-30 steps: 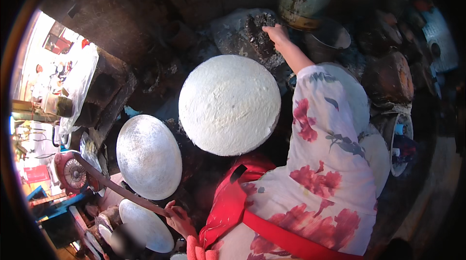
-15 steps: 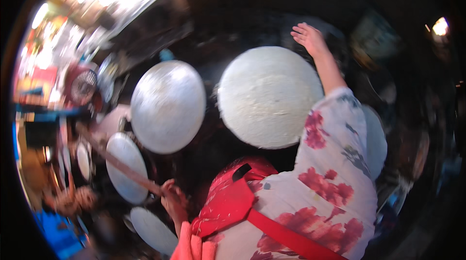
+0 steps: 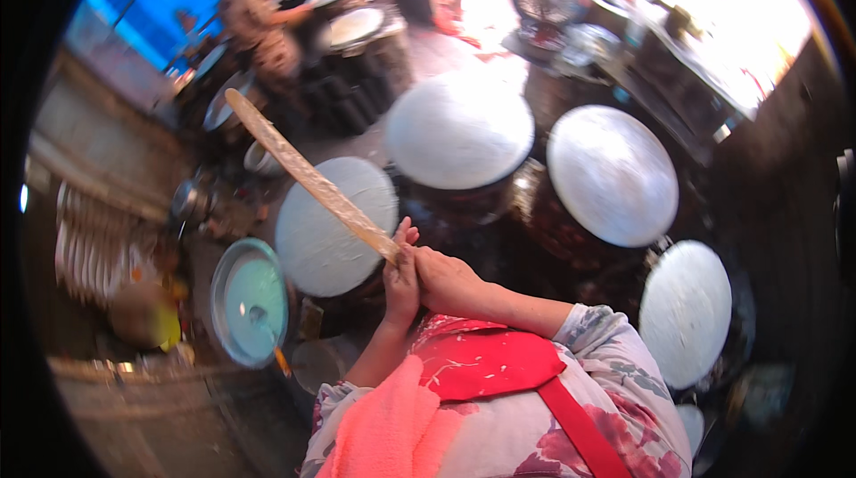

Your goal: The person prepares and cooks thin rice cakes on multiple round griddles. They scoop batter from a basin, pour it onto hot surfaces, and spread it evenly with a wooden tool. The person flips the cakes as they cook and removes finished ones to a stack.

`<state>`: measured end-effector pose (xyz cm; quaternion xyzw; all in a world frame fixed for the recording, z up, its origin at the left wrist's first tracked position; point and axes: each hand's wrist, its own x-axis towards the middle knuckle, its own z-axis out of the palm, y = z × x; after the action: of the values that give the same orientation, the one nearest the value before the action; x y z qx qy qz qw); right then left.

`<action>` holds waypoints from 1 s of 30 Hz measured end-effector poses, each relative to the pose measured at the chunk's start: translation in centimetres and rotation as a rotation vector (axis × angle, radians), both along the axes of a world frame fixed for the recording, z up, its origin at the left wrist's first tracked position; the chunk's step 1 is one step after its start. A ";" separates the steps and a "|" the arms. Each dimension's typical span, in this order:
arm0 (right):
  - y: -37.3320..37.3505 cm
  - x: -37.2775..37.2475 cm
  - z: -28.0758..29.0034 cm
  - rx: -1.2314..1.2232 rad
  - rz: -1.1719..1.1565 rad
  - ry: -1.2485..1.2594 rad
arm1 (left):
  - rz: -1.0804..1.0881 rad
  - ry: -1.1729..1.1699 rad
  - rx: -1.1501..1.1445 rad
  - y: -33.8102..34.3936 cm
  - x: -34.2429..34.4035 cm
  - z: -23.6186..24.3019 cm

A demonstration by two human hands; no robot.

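A long, flat wooden stick point(image 3: 312, 182) slants up to the upper left from both hands. My left hand point(image 3: 400, 286) grips its lower end, a few fingers showing past it, and my right hand point(image 3: 446, 280) closes on the same end, pressed against the left. Just beyond them lies a round griddle point(image 3: 316, 246) with a pale spread layer on it. A whitish griddle point(image 3: 459, 126) is at centre back, a silvery one point(image 3: 611, 170) to its right, and another coated one point(image 3: 685, 317) lower right. A teal basin point(image 3: 223, 300) of liquid with a utensil stands at the left.
Another person point(image 3: 272, 54) works by smaller round pans point(image 3: 355, 25) at the upper left, beside a blue sheet point(image 3: 134, 5). A pink fan point(image 3: 544, 1) stands at the back. Stacked white items point(image 3: 89, 246) are at the far left; a dark counter point(image 3: 678, 68) runs along the back right.
My view has swung round toward the bright side. My right hand, earlier reaching out to a dark mass and then open, has come onto the stick beside my left hand; the stick now points upward.
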<state>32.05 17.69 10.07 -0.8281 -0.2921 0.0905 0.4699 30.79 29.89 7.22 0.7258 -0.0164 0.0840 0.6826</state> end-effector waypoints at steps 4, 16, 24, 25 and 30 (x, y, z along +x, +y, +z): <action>8.1 0.0 -1.4 0.065 0.085 0.108 | -0.020 -0.027 0.109 8.8 -1.3 -0.3; 13.7 4.6 -3.6 0.646 0.129 1.312 | 0.530 0.206 0.147 23.6 -9.9 -6.7; 13.0 6.8 -6.5 0.212 0.419 0.997 | 1.047 0.474 0.273 32.7 -18.8 -9.8; 13.3 6.5 -7.4 0.163 0.436 0.913 | 1.088 0.517 0.299 33.6 -19.7 -9.6; 14.8 5.3 -7.8 0.106 0.382 0.793 | 1.173 0.788 0.290 39.7 -24.8 -14.4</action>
<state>37.32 32.49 2.22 -0.6351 -0.2414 0.4712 0.5623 6.00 69.63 -7.16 0.6748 0.6124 0.1659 0.3769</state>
